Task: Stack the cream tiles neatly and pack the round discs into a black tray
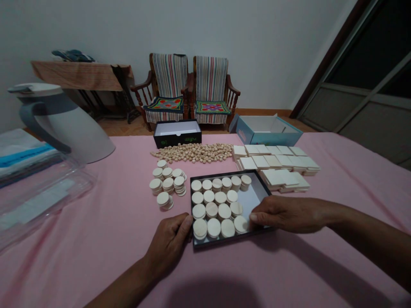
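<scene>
A shallow black-rimmed box lid with a white inside lies tilted slightly on the pink cloth. Rows of stacked round wooden discs fill most of it, while its right part shows bare white. My left hand is closed on the lid's left edge, thumb on top. Over the lid's front right part, my right hand has its fingers bent together beside the last disc stack of the front row. Its fingertips are hidden, so whatever they hold cannot be made out. More disc stacks stand left of the lid.
Small wooden pieces form a long heap behind the lid. Square wooden tiles are stacked at right. A black box and a blue box stand at the back. At left are a jug and a clear plastic container.
</scene>
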The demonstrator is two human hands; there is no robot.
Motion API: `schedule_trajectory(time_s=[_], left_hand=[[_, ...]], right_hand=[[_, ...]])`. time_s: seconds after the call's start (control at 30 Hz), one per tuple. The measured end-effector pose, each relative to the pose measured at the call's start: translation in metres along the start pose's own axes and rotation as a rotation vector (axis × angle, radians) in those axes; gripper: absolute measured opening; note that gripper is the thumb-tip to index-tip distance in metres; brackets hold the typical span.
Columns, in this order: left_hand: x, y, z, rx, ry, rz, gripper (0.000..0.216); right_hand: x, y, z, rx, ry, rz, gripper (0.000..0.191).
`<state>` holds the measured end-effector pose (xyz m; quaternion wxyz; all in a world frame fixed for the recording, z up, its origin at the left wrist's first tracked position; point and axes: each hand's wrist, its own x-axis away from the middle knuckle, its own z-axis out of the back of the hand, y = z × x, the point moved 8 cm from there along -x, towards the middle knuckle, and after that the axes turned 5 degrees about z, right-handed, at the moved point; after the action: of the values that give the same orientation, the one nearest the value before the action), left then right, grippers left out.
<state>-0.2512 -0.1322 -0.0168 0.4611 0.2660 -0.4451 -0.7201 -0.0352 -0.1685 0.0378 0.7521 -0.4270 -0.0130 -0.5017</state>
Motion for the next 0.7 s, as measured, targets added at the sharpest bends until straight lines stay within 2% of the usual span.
schedule_trajectory(time_s=[0.13,0.5,0.7], left_hand=[[0.0,0.001,0.0,0.006,0.005,0.002,0.044],[0.0,0.0,-0.001,0.004,-0.003,0.008,0.044],[0.0,0.0,-0.001,0.001,-0.01,-0.001,0.044]], right_hand=[[-0.003,-0.004,-0.011,0.029,-0.119,0.046,0.054],[-0.006,-0.009,-0.019,0.066,-0.17,0.074,0.046],[-0.006,-0.003,-0.021,0.039,-0.153,0.001,0.047]])
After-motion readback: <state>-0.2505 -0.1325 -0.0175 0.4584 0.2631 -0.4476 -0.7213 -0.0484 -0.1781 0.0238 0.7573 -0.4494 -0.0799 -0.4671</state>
